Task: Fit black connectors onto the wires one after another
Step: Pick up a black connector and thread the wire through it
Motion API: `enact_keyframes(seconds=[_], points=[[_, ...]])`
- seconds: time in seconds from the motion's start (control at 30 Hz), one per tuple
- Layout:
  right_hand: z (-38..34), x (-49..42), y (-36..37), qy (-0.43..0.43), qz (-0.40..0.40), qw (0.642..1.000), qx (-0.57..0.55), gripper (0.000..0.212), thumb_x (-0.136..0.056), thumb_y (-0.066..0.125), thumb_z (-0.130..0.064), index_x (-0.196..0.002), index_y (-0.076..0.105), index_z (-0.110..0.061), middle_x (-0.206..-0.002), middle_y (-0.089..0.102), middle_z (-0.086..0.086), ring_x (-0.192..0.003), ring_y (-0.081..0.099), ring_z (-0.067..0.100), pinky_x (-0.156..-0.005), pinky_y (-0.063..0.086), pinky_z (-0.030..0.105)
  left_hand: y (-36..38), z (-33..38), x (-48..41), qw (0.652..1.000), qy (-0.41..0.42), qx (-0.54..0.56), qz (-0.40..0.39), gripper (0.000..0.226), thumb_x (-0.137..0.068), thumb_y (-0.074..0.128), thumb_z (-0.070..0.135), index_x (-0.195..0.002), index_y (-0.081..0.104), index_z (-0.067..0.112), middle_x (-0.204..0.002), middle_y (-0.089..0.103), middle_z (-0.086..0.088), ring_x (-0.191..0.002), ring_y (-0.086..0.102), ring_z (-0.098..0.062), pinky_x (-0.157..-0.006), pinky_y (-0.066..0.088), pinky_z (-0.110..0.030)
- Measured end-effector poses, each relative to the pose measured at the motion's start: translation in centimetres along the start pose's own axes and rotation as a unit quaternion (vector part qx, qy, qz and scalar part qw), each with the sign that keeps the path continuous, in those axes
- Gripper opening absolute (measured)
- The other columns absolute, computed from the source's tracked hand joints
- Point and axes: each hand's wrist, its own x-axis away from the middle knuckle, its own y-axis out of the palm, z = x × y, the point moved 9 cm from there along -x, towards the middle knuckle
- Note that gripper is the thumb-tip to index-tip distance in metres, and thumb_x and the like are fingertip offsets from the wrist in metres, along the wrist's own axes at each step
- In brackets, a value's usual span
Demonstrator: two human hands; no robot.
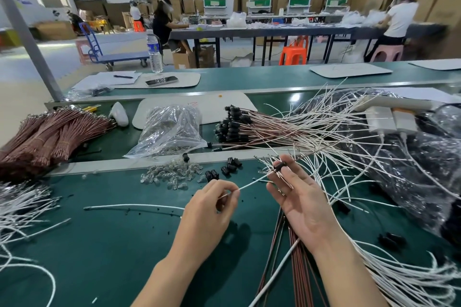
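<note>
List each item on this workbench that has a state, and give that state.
left hand, pinching white wire
right hand, gripping black connector
white wire, lifted, tip towards that connector
loose connectors, lying unfitted
finished wires, connectors fitted, piled
water bottle, upright, capped
pen, lying on paper

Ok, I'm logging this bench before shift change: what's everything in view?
black connector: one, black, at right grip's fingertips
white wire: one, white, pinched by left grip
loose connectors: several, black, belt beyond the hands
bulbs: pile, clear, left of loose connectors
bag: one, clear plastic, behind bulbs
wire bundles: several, brown, far left
fitted wires: stack, brown with black ends, centre back
white wire heaps: two, white, right and left edges
bottle: one, clear, back left
phone: one, dark, beside bottle
left grip: one, centre, pinching white wire
right grip: one, right of it, holding black connector
</note>
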Motion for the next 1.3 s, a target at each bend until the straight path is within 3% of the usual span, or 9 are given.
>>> enact_keyframes(seconds=[0.1, 0.27, 0.47, 0.8, 1.0, 1.3], points=[[0.2, 0.1, 0.3, 0.003, -0.002, 1.0, 0.016, 0.026, -0.084, 0.067, -0.01, -0.104, 0.078, -0.021, -0.102, 0.073, 0.004, -0.085, 0.073, 0.016, -0.069, 0.06, 0.029, -0.1, -0.3, 0.0, 1.0, -0.007, 0.006, 0.004, 0.006, -0.099, 0.06, 0.035, -0.094, 0.059, 0.038, -0.086, 0.063, 0.016, -0.08, 0.06, -0.014, -0.069, 0.051, -0.037], [0.4, 0.2, 0.6, 0.003, -0.009, 1.0, 0.025, 0.025, -0.083, 0.067, -0.01, -0.102, 0.079, -0.02, -0.102, 0.074, 0.005, -0.086, 0.074, 0.017, -0.069, 0.061, 0.029, -0.5, -0.6, -0.2, 0.999, -0.021, 0.031, 0.013, 0.01, -0.1, 0.057, 0.04, -0.092, 0.06, 0.035, -0.08, 0.063, 0.012, -0.073, 0.058, -0.014, -0.061, 0.042, -0.019], [0.7, 0.5, 1.1, 0.001, -0.021, 0.999, 0.038, 0.025, -0.085, 0.066, -0.009, -0.107, 0.077, -0.016, -0.104, 0.074, 0.007, -0.088, 0.074, 0.018, -0.072, 0.061, 0.028, -0.2, -0.6, -0.1, 0.999, -0.024, 0.039, -0.005, 0.011, -0.102, 0.054, 0.04, -0.095, 0.061, 0.035, -0.079, 0.064, 0.01, -0.071, 0.059, -0.017, -0.06, 0.048, -0.033], [0.9, 0.2, 0.8, 0.006, 0.003, 1.0, -0.001, 0.021, -0.08, 0.067, -0.006, -0.095, 0.081, -0.01, -0.091, 0.076, 0.009, -0.081, 0.075, 0.015, -0.069, 0.061, 0.022, -0.5, -0.4, -0.2, 0.999, -0.014, 0.033, 0.017, 0.009, -0.098, 0.065, 0.026, -0.092, 0.066, 0.033, -0.091, 0.063, 0.016, -0.086, 0.064, -0.01, -0.073, 0.048, -0.018], [1.1, 0.1, 0.4, 0.011, 0.009, 1.0, 0.006, 0.021, -0.08, 0.069, -0.007, -0.097, 0.08, -0.007, -0.092, 0.076, 0.012, -0.083, 0.075, 0.017, -0.069, 0.06, 0.021, -1.0, -0.3, -0.1, 0.999, -0.017, 0.028, 0.037, 0.013, -0.097, 0.065, 0.026, -0.087, 0.061, 0.032, -0.088, 0.062, 0.014, -0.081, 0.062, -0.011, -0.069, 0.051, -0.03], [1.2, 0.2, 0.4, 0.012, -0.003, 1.0, 0.025, 0.023, -0.08, 0.069, -0.006, -0.1, 0.08, -0.008, -0.095, 0.075, 0.011, -0.086, 0.074, 0.018, -0.072, 0.06, 0.022, -1.1, -0.9, 0.1, 0.997, -0.041, 0.049, 0.045, 0.012, -0.099, 0.06, 0.037, -0.088, 0.061, 0.035, -0.082, 0.064, 0.011, -0.072, 0.06, -0.014, -0.064, 0.05, -0.032]])
